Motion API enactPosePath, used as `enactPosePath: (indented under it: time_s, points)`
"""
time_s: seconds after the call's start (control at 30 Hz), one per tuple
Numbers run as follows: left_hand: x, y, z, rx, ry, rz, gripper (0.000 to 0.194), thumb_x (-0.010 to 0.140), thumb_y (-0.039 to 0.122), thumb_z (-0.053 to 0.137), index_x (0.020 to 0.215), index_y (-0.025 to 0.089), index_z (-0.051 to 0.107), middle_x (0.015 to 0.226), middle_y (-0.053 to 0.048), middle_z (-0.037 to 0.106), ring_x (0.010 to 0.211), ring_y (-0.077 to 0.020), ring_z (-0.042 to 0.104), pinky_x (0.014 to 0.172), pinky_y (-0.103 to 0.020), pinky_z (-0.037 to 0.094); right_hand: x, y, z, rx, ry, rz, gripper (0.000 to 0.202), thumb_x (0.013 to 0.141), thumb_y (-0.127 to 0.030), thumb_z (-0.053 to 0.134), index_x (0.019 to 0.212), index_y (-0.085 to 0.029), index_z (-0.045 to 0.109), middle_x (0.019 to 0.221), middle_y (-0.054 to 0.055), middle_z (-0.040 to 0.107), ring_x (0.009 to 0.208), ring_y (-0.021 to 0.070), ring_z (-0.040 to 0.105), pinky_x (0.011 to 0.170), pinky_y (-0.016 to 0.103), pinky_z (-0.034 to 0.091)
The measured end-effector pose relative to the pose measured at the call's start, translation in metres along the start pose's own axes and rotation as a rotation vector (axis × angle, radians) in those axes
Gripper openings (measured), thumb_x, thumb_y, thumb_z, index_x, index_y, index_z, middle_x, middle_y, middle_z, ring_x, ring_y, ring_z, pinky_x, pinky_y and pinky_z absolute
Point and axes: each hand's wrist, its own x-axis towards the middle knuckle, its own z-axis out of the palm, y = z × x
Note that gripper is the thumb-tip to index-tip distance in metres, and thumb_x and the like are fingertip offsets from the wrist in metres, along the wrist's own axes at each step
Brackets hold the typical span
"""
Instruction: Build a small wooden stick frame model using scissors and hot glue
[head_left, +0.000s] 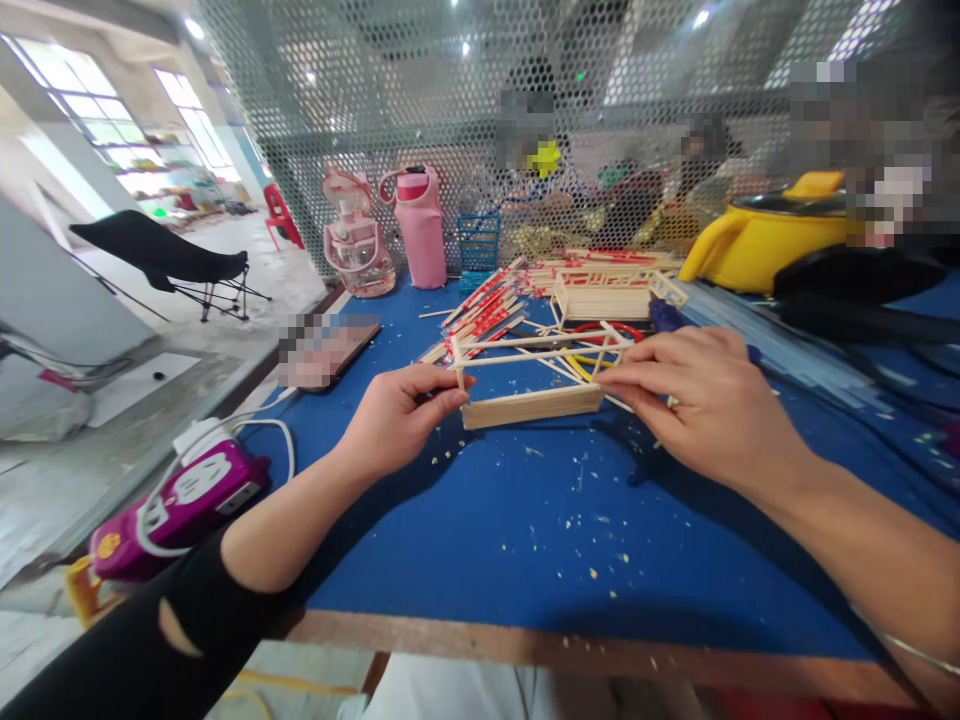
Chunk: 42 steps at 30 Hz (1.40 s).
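Observation:
Between my hands is a small frame of pale wooden sticks [534,408], with a solid lower side and thin rails above. My left hand [397,415] pinches its left end between thumb and fingers. At the right end, my right hand [686,400] has its fingers closed on the frame's corner. Just behind it stands a second stick-built piece [607,300]. Bundles of wooden sticks in red-marked wrappers [487,310] lie at the back. A dark blue tool handle [664,316], perhaps of a glue gun, shows behind my right hand, partly hidden.
On the blue tabletop [480,540] lie small pale scraps. A pink bottle [421,230], a clear pink bottle [360,245] and a blue rack [478,245] stand along the mesh panel [420,90]. A yellow pot [780,240] is at right, a purple power strip [187,500] at left, a phone [330,355] nearby.

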Motion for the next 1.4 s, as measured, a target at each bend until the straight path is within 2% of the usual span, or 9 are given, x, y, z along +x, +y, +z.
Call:
enactPosePath:
  time_s: [0.43, 0.7, 1.07, 1.4]
  points:
    - [-0.0018, 0.0021, 0.0007, 0.017, 0.006, -0.008, 0.022, 0.081, 0.032, 0.061, 0.092, 0.017, 0.072, 0.093, -0.006, 0.073, 0.085, -0.0187, 0.065, 0.079, -0.030, 0.049, -0.0004, 0.0012, 0.0021, 0.024, -0.022, 0.022, 0.015, 0.087, -0.024, 0.057, 0.084, -0.021, 0.072, 0.082, 0.004, 0.067, 0.074, 0.0195, 0.057, 0.075, 0.039, 0.034]
    - [-0.0008, 0.0055, -0.0006, 0.022, 0.007, -0.022, 0.022, 0.081, 0.033, 0.061, 0.090, 0.016, 0.073, 0.093, -0.007, 0.073, 0.086, -0.0198, 0.065, 0.080, -0.030, 0.049, -0.0010, 0.0019, 0.0021, 0.036, -0.031, 0.052, 0.015, 0.088, -0.026, 0.056, 0.085, -0.025, 0.070, 0.084, 0.002, 0.067, 0.077, 0.0184, 0.058, 0.077, 0.038, 0.034]
    - [-0.0020, 0.0074, -0.0007, 0.022, 0.000, -0.038, 0.021, 0.081, 0.032, 0.061, 0.089, 0.015, 0.072, 0.092, -0.007, 0.073, 0.084, -0.0196, 0.065, 0.080, -0.030, 0.049, -0.0012, -0.0010, 0.0026, 0.014, -0.023, 0.022, 0.015, 0.087, -0.024, 0.057, 0.086, -0.024, 0.071, 0.083, 0.003, 0.067, 0.076, 0.0185, 0.056, 0.077, 0.038, 0.033]
    - [-0.0019, 0.0049, 0.0000, 0.049, -0.005, -0.034, 0.023, 0.081, 0.036, 0.060, 0.090, 0.020, 0.073, 0.093, -0.005, 0.073, 0.087, -0.0214, 0.065, 0.082, -0.032, 0.048, -0.0011, -0.0058, 0.0022, -0.135, -0.053, 0.005, 0.019, 0.088, -0.023, 0.054, 0.079, -0.023, 0.071, 0.083, 0.003, 0.069, 0.079, 0.0188, 0.056, 0.077, 0.038, 0.032]
